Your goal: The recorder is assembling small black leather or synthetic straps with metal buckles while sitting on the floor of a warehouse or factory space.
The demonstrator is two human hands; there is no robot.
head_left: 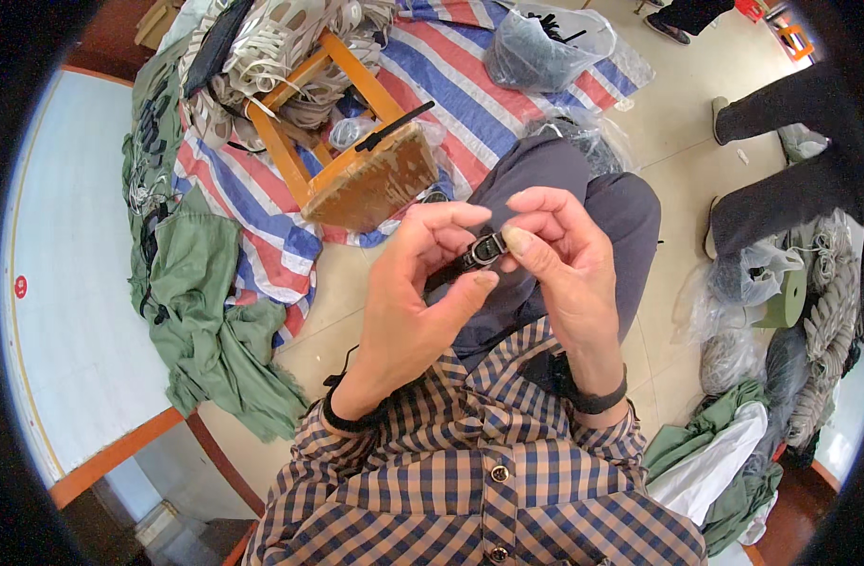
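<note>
Green cloth (201, 269) lies crumpled at the left beside a striped sheet (460, 104), where a wooden stool (375, 184) rests tipped over. Above the person's dark trousers (613, 212), the left hand (422, 274) clasps a small black buckle (486, 248) between thumb and fingers, while the right hand (559, 250), close beside it, pinches the buckle's right end, its forefinger raised clear. Farther right, another person's legs (781, 193) stand near a heap of pale straps (828, 325).

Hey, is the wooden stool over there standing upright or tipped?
Tipped: the stool lies over, its worn seat turned toward you and its legs pointing away.
</note>
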